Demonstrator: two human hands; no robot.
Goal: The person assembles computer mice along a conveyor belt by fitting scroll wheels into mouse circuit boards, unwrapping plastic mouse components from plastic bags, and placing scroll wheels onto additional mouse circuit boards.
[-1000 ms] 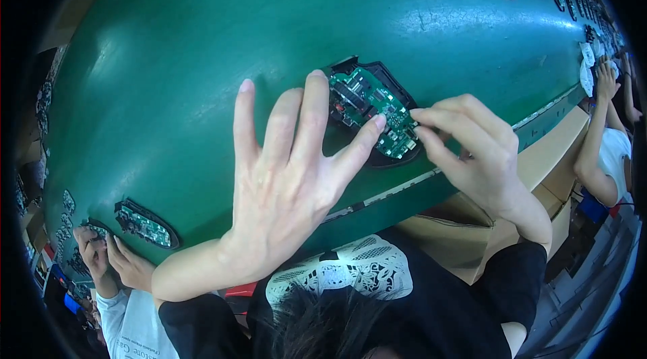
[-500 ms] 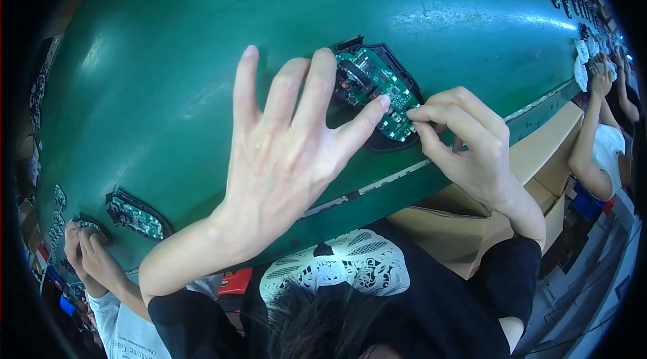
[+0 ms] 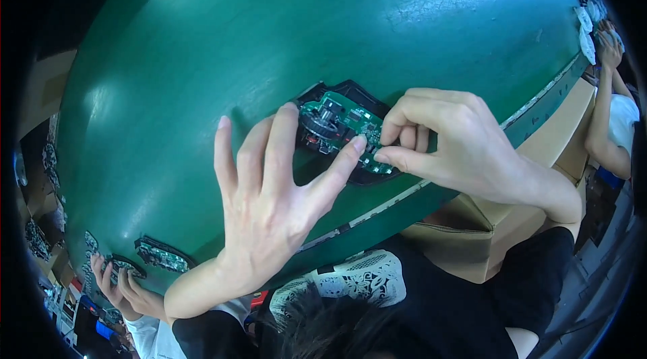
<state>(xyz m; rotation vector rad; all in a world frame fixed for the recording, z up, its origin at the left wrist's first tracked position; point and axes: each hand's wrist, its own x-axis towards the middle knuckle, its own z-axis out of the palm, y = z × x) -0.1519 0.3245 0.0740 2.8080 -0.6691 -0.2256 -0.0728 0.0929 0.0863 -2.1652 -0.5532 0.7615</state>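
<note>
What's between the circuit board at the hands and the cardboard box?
Head view: the rim of the black shell, then a strip of the green table and its worn front edge.

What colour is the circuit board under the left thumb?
The circuit board is green; head view shows it.

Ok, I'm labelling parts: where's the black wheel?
Near the head view's centre, the black wheel is at the left end of the green circuit board, beside the index finger of the left hand.
</note>
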